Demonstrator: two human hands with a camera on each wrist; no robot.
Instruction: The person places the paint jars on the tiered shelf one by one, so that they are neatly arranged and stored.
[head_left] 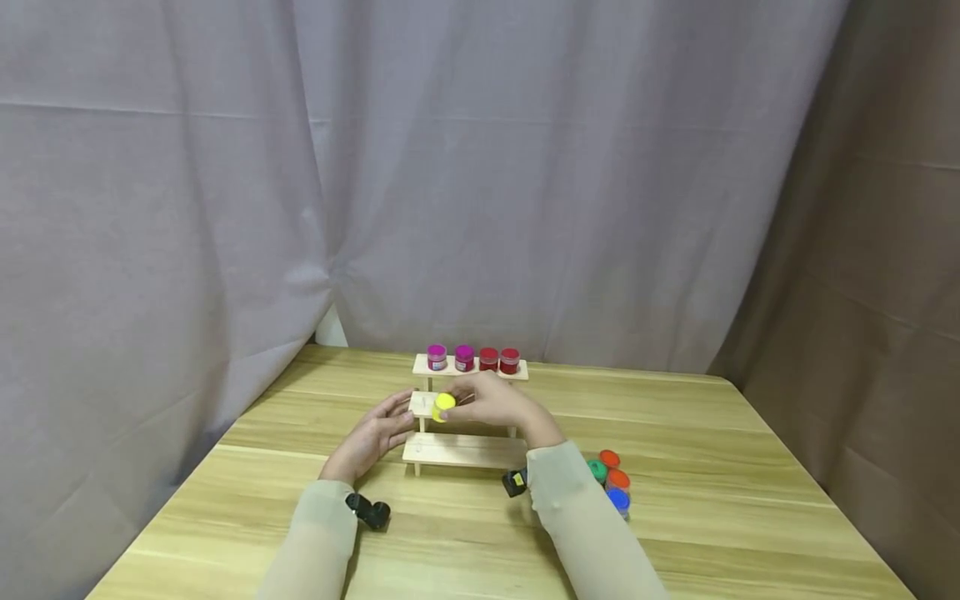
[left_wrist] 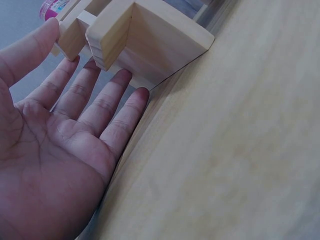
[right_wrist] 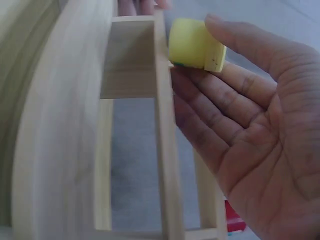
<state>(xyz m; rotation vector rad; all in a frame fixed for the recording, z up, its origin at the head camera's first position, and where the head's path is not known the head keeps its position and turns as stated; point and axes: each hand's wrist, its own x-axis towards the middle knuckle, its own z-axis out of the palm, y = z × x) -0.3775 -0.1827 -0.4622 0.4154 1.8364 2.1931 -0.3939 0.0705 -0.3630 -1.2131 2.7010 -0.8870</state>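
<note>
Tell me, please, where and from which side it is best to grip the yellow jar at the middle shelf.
Grip the yellow jar round its cylindrical side wall, probably coming from the right, as the right hand does; the left hand occupies the wooden rack's left end.

Four jars (head_left: 472, 358) top the rack; loose jars (head_left: 613, 481) on the table (head_left: 720, 517).

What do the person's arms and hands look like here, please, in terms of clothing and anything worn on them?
Both hands are bare, with no gloves or rings visible. The left hand and right hand emerge from long, pale beige sleeves that reach the wrists. A small black camera unit is strapped under each wrist, the right one showing a small yellow mark.
</note>
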